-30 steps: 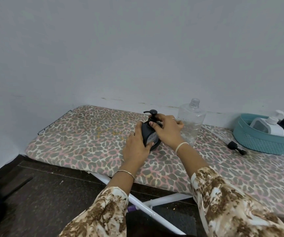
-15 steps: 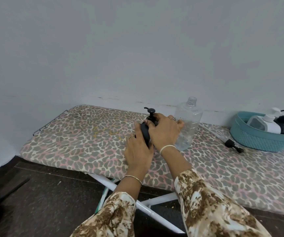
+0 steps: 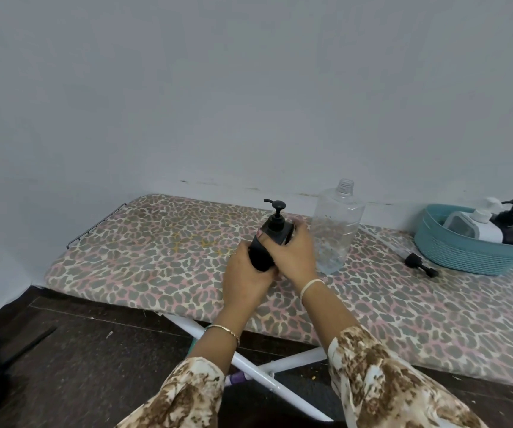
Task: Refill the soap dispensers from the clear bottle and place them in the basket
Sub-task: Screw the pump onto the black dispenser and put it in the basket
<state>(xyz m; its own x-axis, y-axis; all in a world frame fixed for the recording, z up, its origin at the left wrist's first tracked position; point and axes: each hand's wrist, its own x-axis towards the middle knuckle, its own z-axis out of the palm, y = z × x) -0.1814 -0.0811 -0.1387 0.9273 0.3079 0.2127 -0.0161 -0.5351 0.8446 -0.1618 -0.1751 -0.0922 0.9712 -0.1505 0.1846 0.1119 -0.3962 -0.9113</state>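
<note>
gripping a black dispenser (image 3: pixel 261 256), hands (image 3: pixel 246 281) (image 3: pixel 295 257) beside the seemingly near-empty clear bottle (image 3: pixel 338 223).

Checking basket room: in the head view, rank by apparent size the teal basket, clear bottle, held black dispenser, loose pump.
1. teal basket
2. clear bottle
3. black dispenser, partly covered, so less sure
4. loose pump

Soft, cool, even light, hardly a shadow. Faint sheen on the clear bottle (image 3: pixel 338 230); lens bends the ironing board (image 3: pixel 156 242).
</note>
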